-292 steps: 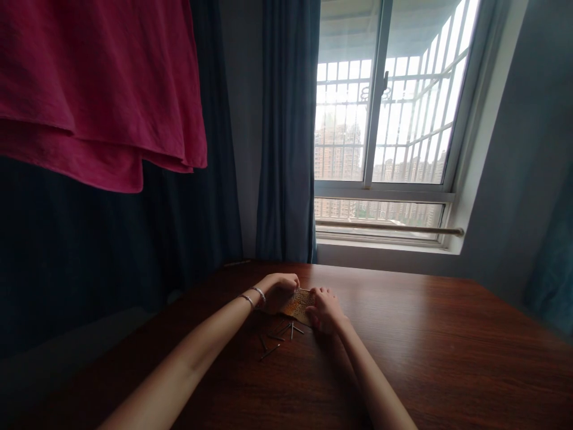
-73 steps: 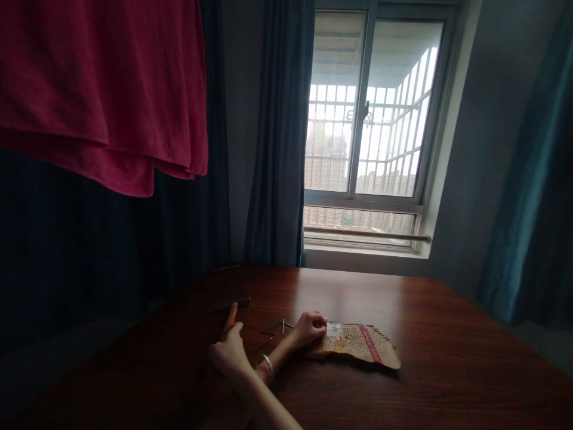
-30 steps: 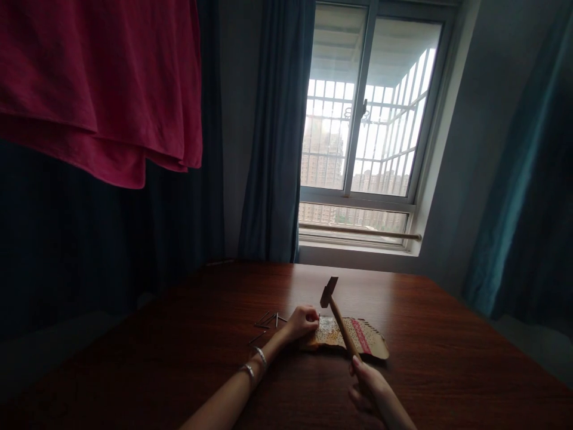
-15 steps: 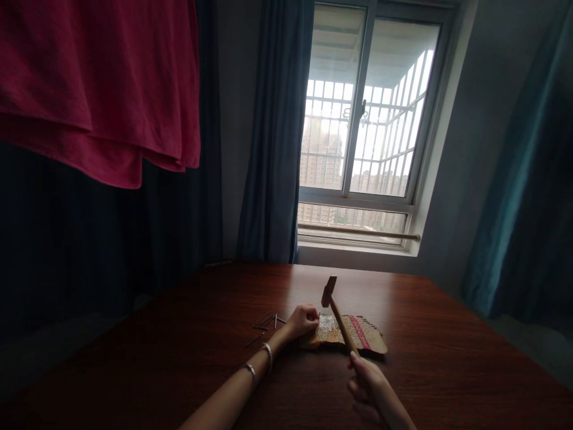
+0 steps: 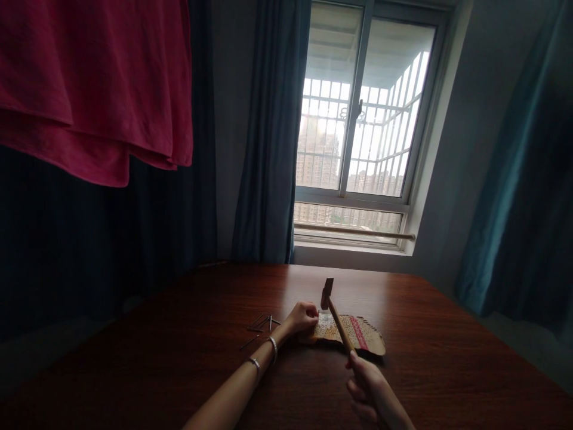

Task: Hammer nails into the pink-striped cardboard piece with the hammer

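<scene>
My right hand (image 5: 369, 388) is wrapped round the wooden handle of a hammer (image 5: 342, 328). The hammer's head is raised just above and to the right of my left hand (image 5: 305, 318). My left hand rests at the left end of a worn, pitted board (image 5: 347, 328) with a red stripe, its fingers pinched together. A thin upright nail (image 5: 319, 312) shows at those fingertips; its lower part is hidden. Several loose nails (image 5: 262, 322) lie on the table, left of my left hand.
The brown wooden table (image 5: 188, 358) stretches toward a barred window (image 5: 353, 119). A pink cloth (image 5: 98, 89) hangs at the upper left. Dark blue curtains (image 5: 268, 149) hang beside the window, and another curtain (image 5: 496, 191) is at the right.
The hammer head has come slightly lower, nearer my left hand. My left hand keeps its pinch at the board. The whole view has shifted a little.
</scene>
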The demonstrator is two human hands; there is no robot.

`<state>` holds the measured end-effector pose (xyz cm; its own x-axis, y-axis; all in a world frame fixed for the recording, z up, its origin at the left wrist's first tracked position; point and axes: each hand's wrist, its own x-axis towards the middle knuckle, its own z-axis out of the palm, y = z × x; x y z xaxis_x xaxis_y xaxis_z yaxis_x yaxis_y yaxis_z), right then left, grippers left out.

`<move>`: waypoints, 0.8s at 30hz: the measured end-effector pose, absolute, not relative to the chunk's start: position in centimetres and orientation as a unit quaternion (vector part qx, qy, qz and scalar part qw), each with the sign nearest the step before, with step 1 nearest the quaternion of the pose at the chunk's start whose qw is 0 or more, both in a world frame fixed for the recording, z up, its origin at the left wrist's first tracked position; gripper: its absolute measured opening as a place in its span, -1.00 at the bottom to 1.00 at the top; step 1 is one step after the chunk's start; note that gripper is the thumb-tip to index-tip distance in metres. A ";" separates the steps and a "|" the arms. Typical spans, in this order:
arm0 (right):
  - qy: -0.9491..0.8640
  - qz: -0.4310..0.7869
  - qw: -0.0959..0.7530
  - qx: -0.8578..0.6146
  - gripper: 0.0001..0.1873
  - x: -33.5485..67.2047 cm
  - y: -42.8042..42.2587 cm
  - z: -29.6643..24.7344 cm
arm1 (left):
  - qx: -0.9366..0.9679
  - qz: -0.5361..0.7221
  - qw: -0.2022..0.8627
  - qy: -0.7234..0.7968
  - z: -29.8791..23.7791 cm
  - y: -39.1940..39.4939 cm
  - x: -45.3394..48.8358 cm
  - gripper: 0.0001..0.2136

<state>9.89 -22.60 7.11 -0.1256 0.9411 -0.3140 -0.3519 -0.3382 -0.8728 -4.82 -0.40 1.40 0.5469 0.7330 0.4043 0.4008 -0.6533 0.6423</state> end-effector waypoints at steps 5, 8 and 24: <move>-0.320 0.679 0.477 -0.458 -0.49 10.0 -22.5 7.5 | 0.839 0.341 0.242 0.348 1.2 -0.6 -5.0 -0.90; -0.326 0.674 0.485 -0.452 -0.50 10.0 -22.4 7.5 | 0.837 0.345 0.242 0.349 1.1 -0.5 -5.0 -0.89; -0.326 0.677 0.460 -0.473 -0.53 9.8 -22.5 8.1 | 0.837 0.335 0.259 0.347 1.4 -0.6 -5.0 -0.88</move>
